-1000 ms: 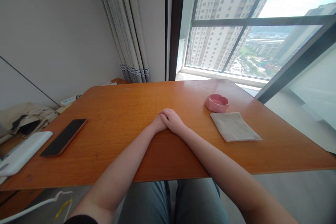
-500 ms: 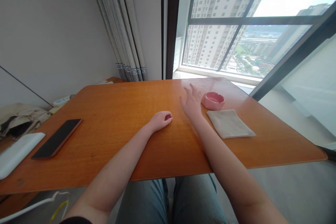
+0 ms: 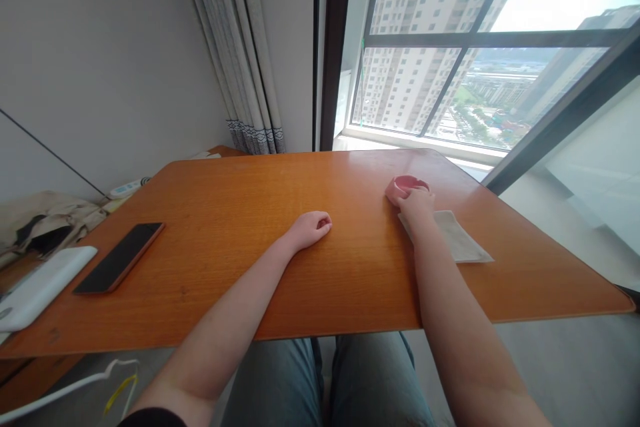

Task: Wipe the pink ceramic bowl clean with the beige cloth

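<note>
Ashtray [image 3: 394, 191], pink, sits on the bench [image 3: 225, 210] toward its far right corner, the cloth [image 3: 464, 240] lying flat on its near side; whether the two touch is hidden. The right hand [image 3: 419, 208] is over the ashtray's near side, its fingers bent across the rim; they seem to touch it, but whether they grasp it firmly I cannot tell, since the back of the hand covers the contact. The forearm [image 3: 450, 293] passes above the cloth. The step in hand looks to be taking hold of the ashtray, which appears to stand level on the wood. Moving on from here calls for a secure pinch on the near wall, thumb against fingers, without catching the cloth's edge. The left hand [image 3: 307, 230] rests on the bench near the middle, fingers loosely curled in with no object showing in them. Well apart at left, the phone [image 3: 120, 259] lies flat beside a white slab [image 3: 47, 287].
</note>
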Available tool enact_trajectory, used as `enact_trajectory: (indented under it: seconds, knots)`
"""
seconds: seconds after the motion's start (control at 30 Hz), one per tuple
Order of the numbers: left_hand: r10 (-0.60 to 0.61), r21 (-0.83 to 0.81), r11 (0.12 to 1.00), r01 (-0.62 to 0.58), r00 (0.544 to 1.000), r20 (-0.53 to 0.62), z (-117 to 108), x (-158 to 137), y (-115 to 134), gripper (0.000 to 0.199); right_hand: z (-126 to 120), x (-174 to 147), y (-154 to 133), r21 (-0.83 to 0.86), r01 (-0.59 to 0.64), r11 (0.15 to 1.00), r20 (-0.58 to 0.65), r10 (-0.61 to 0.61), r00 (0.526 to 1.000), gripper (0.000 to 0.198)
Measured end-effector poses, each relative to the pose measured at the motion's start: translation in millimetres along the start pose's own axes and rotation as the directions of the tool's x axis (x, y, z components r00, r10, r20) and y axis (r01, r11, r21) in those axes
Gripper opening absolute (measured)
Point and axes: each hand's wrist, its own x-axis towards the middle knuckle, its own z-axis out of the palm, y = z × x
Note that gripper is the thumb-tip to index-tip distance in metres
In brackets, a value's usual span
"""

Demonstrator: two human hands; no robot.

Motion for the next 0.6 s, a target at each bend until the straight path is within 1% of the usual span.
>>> enact_trajectory:
  seconds: [0.07,0.13,0.2,0.23,0.27,0.3,0.33,0.4,0.47,0.53,0.57,0.6]
  knots:
    - [0.012,0.015,1.0,-0.012,1.0,-0.005,-1,0,0,0.02,0,0,-8,0.026,-0.016,1.0,-0.002,0.016,1.0,0.025]
    - [0.034,0.052,0.998,-0.03,0.997,-0.067,-3,-1,2,0.019,-1,-3,-24,0.084,0.031,0.996,-0.036,-0.028,0.999,0.021]
    - [0.086,0.13,0.99,-0.061,0.975,-0.203,-8,-3,7,0.022,-1,-10,-46,0.182,0.153,0.971,-0.085,-0.139,0.987,0.019]
    - [0.122,0.184,0.98,-0.072,0.953,-0.277,-11,-4,11,0.03,0,-15,-59,0.235,0.228,0.945,-0.102,-0.21,0.972,0.019]
    - [0.158,0.244,0.967,-0.077,0.928,-0.337,-15,-5,14,0.039,2,-21,-72,0.288,0.307,0.907,-0.109,-0.287,0.952,0.02]
    - [0.192,0.303,0.95,-0.076,0.908,-0.373,-19,-6,18,0.048,4,-28,-84,0.344,0.382,0.858,-0.107,-0.368,0.924,0.021]
    - [0.219,0.358,0.931,-0.074,0.897,-0.384,-24,-7,22,0.054,7,-35,-96,0.398,0.437,0.806,-0.107,-0.432,0.895,0.021]
    - [0.26,0.448,0.89,-0.084,0.9,-0.349,-32,-8,27,0.054,12,-50,-116,0.493,0.503,0.71,-0.117,-0.518,0.847,0.019]
    - [0.295,0.502,0.855,-0.132,0.919,-0.26,-41,-10,28,0.041,15,-62,-130,0.553,0.564,0.613,-0.13,-0.606,0.785,0.017]
    - [0.317,0.52,0.832,-0.192,0.934,-0.162,-49,-14,25,0.023,13,-71,-139,0.59,0.598,0.542,-0.131,-0.667,0.734,0.017]
    - [0.319,0.518,0.829,-0.211,0.939,-0.128,-53,-17,22,0.018,11,-74,-142,0.609,0.599,0.52,-0.127,-0.681,0.721,0.016]
    - [0.31,0.512,0.832,-0.212,0.944,-0.113,-57,-20,18,0.017,9,-77,-143,0.628,0.59,0.508,-0.121,-0.685,0.719,0.016]
